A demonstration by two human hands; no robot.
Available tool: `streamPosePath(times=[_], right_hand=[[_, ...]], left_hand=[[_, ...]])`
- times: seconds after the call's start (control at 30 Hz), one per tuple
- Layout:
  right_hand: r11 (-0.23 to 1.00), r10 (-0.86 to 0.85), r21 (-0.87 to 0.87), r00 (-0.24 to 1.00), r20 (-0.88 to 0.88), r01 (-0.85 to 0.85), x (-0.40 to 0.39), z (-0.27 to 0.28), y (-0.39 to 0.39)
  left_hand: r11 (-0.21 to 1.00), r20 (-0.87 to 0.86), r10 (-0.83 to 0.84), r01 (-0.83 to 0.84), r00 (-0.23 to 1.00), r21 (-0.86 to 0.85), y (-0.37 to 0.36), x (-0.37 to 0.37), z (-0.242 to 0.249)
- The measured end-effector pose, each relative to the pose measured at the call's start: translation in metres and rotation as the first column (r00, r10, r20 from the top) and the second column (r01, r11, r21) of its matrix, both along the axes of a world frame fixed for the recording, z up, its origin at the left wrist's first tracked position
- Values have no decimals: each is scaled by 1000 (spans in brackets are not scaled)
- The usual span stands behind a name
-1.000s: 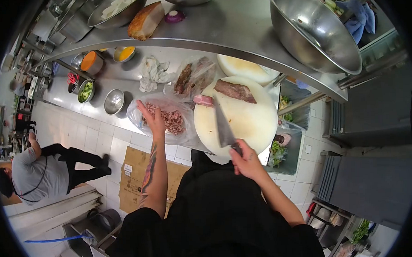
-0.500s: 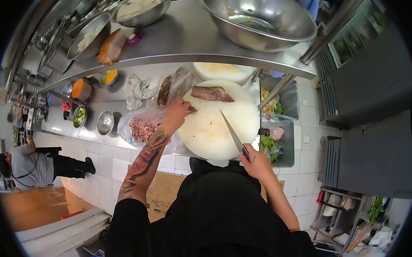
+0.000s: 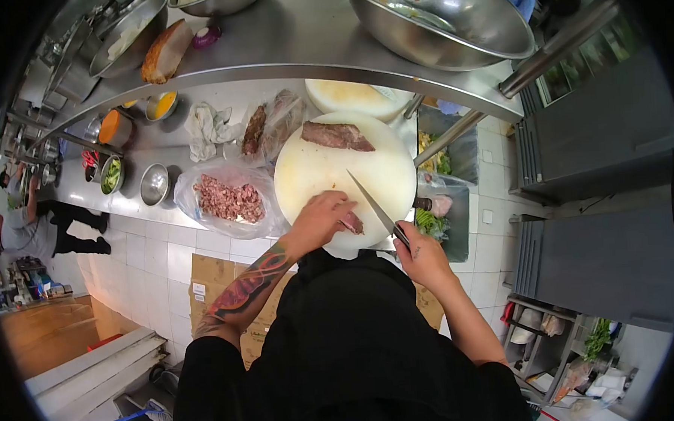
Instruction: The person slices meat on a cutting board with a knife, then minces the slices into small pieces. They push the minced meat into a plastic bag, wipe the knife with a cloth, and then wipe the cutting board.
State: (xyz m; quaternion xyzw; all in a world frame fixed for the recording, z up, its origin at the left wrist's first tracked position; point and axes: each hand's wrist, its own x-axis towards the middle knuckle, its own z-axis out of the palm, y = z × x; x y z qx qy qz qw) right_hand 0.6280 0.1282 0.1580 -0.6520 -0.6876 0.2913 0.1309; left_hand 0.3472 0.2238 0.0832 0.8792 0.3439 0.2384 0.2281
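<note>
A round white cutting board point(image 3: 305, 163) lies in front of me. Near its front edge my left hand point(image 3: 321, 220) has its fingers on a small piece of meat point(image 3: 352, 223). My right hand point(image 3: 427, 258) grips the black handle of a kitchen knife point(image 3: 373, 201), whose blade slants up and left over the board, apart from the meat. A longer slab of meat point(image 3: 337, 136) rests on the far part of the board. To the left, diced meat point(image 3: 228, 200) sits in an open clear plastic bag point(image 3: 189, 188). Behind that bag is a dark browned strip of meat point(image 3: 254, 130) beside more plastic.
A steel shelf point(image 3: 286, 71) crosses above the counter, bearing a large steel bowl point(image 3: 449, 25). Small bowls, including one empty steel bowl point(image 3: 155, 184), stand at the left. Bins with vegetables point(image 3: 431, 223) are at the right. Another person point(image 3: 33, 227) stands far left.
My left hand has moved from the board's left edge to its front edge, with the small piece of meat. The knife stays in my right hand. The view has shifted slightly.
</note>
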Motion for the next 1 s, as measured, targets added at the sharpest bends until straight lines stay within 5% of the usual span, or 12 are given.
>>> streamPosePath(times=[0.03, 0.2, 0.5, 1.0], right_hand=[[1000, 2, -8, 1000, 6, -2, 0, 0, -1], [993, 114, -6, 951, 287, -117, -8, 16, 4], [931, 339, 10, 875, 347, -365, -13, 58, 3], [895, 434, -99, 799, 416, -435, -22, 64, 33]], left_hand=[[994, 82, 111, -112, 990, 7, -3, -4, 2], [985, 126, 168, -172, 978, 23, -28, -12, -9], [976, 277, 171, -201, 946, 84, -34, 7, -25], [956, 278, 221, -264, 935, 125, -34, 5, -39]])
